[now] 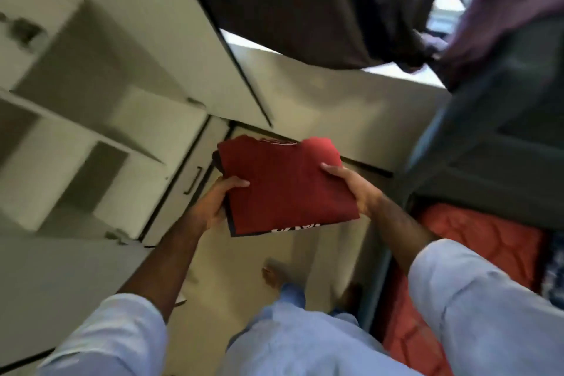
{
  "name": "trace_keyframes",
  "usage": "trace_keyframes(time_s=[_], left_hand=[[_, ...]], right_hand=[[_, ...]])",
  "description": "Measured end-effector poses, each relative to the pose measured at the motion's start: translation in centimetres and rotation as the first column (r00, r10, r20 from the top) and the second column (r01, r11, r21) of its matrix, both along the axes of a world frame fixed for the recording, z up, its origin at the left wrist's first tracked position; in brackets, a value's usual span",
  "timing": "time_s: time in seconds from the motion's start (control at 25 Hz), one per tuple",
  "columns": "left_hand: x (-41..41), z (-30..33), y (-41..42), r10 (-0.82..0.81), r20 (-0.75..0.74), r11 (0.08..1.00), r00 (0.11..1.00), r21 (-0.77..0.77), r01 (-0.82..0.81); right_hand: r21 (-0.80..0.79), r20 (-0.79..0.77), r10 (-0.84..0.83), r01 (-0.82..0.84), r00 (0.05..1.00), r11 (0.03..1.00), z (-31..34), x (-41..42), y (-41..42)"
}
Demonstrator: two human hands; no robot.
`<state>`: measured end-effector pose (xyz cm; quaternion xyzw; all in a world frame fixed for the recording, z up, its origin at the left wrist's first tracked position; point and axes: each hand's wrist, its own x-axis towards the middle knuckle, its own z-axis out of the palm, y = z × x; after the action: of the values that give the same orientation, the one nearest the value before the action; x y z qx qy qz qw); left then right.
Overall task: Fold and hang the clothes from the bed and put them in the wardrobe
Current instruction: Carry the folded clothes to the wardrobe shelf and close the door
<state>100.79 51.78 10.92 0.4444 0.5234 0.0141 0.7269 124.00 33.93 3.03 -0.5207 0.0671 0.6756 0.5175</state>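
A folded dark red garment point(283, 186) with white lettering at its near edge is held flat in front of me, above the floor. My left hand point(221, 200) grips its left edge, thumb on top. My right hand point(351, 185) grips its right edge the same way. To the left stands the open white wardrobe point(91, 119) with bare shelves and compartments. At the right is the bed point(476, 241) with an orange-red patterned cover. The whole view is blurred by motion.
A white cabinet door with a dark handle point(193, 180) stands below the shelves. Dark curtains point(305, 0) hang at the top, a window beside them. A grey bed frame or upper bunk point(500, 119) rises at right. My feet stand on the beige floor point(244, 262).
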Motion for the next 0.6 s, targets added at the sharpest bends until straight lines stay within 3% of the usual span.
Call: trace_keyframes(time_s=[0.32,0.6], left_hand=[[-15.3,6.7,15.4,0.376,0.283,0.872,0.882,0.213,-0.44],[-24.9,15.1,29.4,0.467,0.491,0.66,0.735,0.36,-0.66]], right_hand=[[0.248,0.254,0.285,-0.347,0.924,0.904,11.9,-9.2,26.4],[0.397,0.468,0.353,-0.55,0.81,0.735,22.7,-18.6,45.8]])
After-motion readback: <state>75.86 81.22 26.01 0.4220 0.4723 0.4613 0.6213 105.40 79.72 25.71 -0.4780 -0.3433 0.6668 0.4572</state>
